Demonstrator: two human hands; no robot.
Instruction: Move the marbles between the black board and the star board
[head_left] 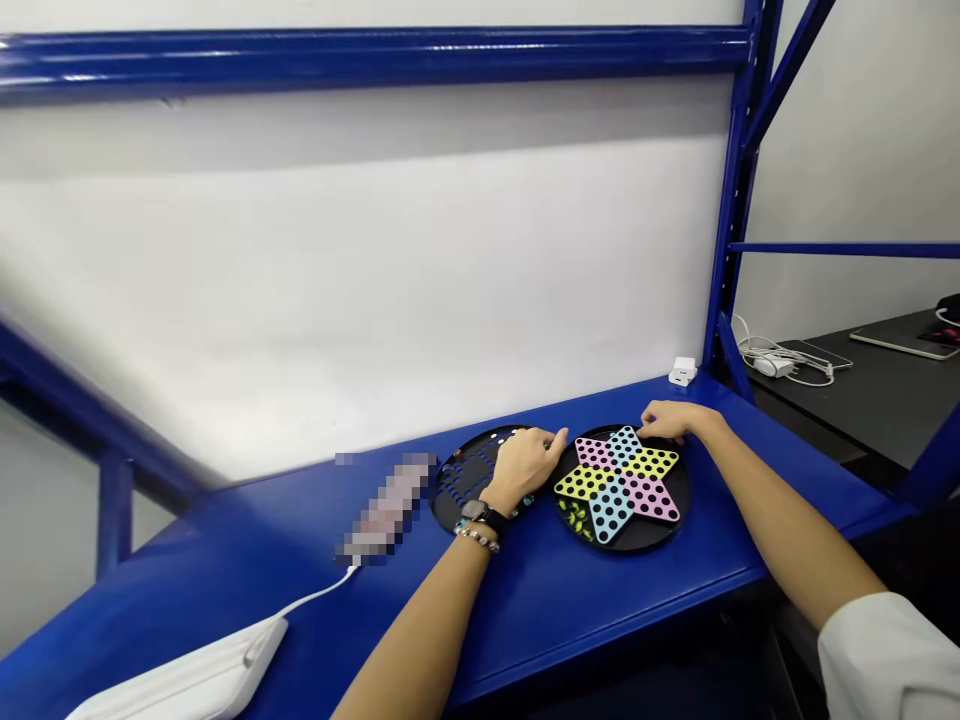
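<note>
A round black tray [660,527] holds a star-shaped Chinese checkers board [619,478] with pink, yellow and light blue points full of dark holes. Small yellow-green marbles [576,518] lie in the tray's lower left section. My right hand [666,418] reaches down at the tray's upper right rim, fingers bent inward, their tips partly hidden. Over a second round black piece [469,480] with bluish rows and a few white bits is my left hand [523,463], thumb out and the other fingers curled. Whatever either hand may hold is too small or hidden.
Both round pieces rest on a blue shelf [510,620]. To the left are a pixelated object [390,508], a white cable [319,594] and a white device [187,675]. A white charger [682,371] stands near the blue post [726,230]. Cables [780,362] lie on the dark table.
</note>
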